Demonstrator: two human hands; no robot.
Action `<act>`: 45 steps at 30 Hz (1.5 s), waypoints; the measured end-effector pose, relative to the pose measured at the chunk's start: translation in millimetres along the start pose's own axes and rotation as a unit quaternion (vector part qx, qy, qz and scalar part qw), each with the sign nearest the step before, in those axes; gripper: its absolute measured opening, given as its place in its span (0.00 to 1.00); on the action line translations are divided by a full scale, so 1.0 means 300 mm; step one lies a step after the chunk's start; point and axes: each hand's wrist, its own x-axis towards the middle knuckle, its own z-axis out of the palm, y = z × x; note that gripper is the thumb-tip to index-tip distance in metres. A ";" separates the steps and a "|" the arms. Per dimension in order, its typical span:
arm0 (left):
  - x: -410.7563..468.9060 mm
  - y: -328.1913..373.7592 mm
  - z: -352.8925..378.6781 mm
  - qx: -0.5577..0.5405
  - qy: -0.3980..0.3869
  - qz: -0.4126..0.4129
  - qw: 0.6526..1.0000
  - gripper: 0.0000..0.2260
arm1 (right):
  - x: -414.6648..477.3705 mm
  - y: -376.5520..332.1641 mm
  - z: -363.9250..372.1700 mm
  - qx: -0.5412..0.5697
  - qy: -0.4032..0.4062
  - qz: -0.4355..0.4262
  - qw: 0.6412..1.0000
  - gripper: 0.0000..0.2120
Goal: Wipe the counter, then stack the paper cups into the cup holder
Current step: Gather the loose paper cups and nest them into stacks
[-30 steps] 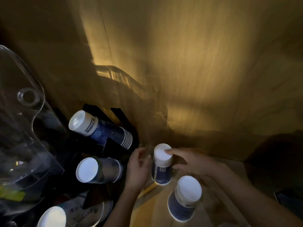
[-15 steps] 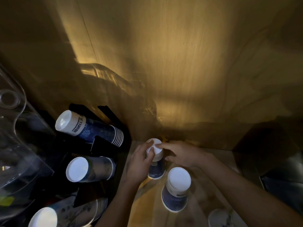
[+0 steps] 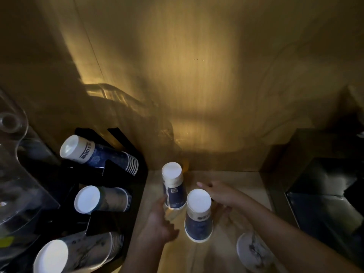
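**Counter corner with paper cups and cup holder: dim, amber light**

Head view.

- Counter (image 3: 226, 180): pale, smooth stone-like top, bounded at the back by a wood-grain panel wall.
- Rear paper cup (image 3: 173, 187): tapered, upside down, white base uppermost, cream band above a dark blue printed body; it stands on the counter near the back wall and leans slightly.
- Front paper cup (image 3: 199, 215): same make, inverted, standing just beside and forward of the rear one.
- Left hand (image 3: 159, 221): fingertips reach the lower left side of the rear paper cup; fingers loosely curled. Motion blur hides whether they grip it or only touch it.
- Right hand (image 3: 220, 196): just behind the front paper cup, fingers extended and spread, clasping nothing.
- Cup holder (image 3: 122, 174): black, angular, sheet-like dividers, left of the counter. It carries three nested stacks lying tilted, bases toward the camera: top stack (image 3: 94, 153), blue printed; middle stack (image 3: 102, 200), greyish; bottom stack (image 3: 74, 253), marbled pattern.
- Marbled disc (image 3: 254, 251): round, pale, at the lower right of the counter; cup or lid cannot be told.
- Clear plastic cover (image 3: 17, 164): curved, glossy, with a round hole, at far left.
- Dark box-like unit (image 3: 325, 194): matte, at right.
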 end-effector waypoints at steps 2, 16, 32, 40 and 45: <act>-0.021 -0.052 0.009 -0.006 -0.047 -0.118 0.992 0.32 | -0.026 -0.003 0.029 0.017 -0.041 0.019 0.999 0.33; -0.078 -0.141 -0.073 0.027 -0.297 -0.033 0.954 0.21 | -0.158 0.062 0.178 0.178 -0.004 -0.135 0.975 0.30; -0.270 -0.148 -0.112 0.352 -0.180 0.466 0.791 0.43 | -0.312 0.083 0.174 0.222 0.019 -0.355 0.908 0.52; -0.335 -0.167 -0.121 0.371 -0.170 0.519 0.751 0.51 | -0.365 0.075 0.158 0.193 0.038 -0.366 0.910 0.42; -0.350 -0.202 -0.132 0.354 -0.132 0.535 0.756 0.46 | -0.416 0.074 0.141 0.131 0.064 -0.353 0.924 0.25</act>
